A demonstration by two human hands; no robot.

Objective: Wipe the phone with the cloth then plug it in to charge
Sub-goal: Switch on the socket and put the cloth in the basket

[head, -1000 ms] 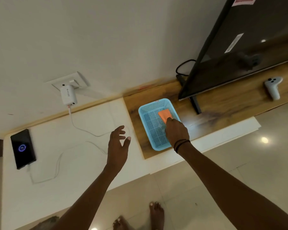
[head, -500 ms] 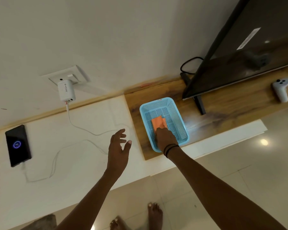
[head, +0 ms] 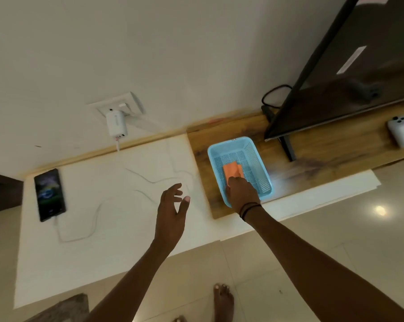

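The black phone (head: 49,194) lies at the left end of the white counter (head: 117,228), screen lit, with a white cable (head: 84,231) plugged into its near end. That cable runs up to a white charger (head: 116,124) in the wall socket. A folded orange cloth (head: 231,171) lies inside the light blue basket (head: 261,173) on the wooden shelf. My right hand (head: 241,194) reaches into the basket with its fingers curled down on the cloth's near end. My left hand (head: 172,212) hovers over the counter, fingers spread, holding nothing.
A large dark TV (head: 359,66) stands on the wooden shelf (head: 324,163) to the right, its black foot just behind the basket. A white game controller (head: 399,131) lies at the far right. Bare feet (head: 223,303) stand on the tiled floor below.
The cloth has shifted from the basket's far right toward its middle under my right hand. The phone's screen went from a charging ring to a fuller lit display. My left hand stays hovering.
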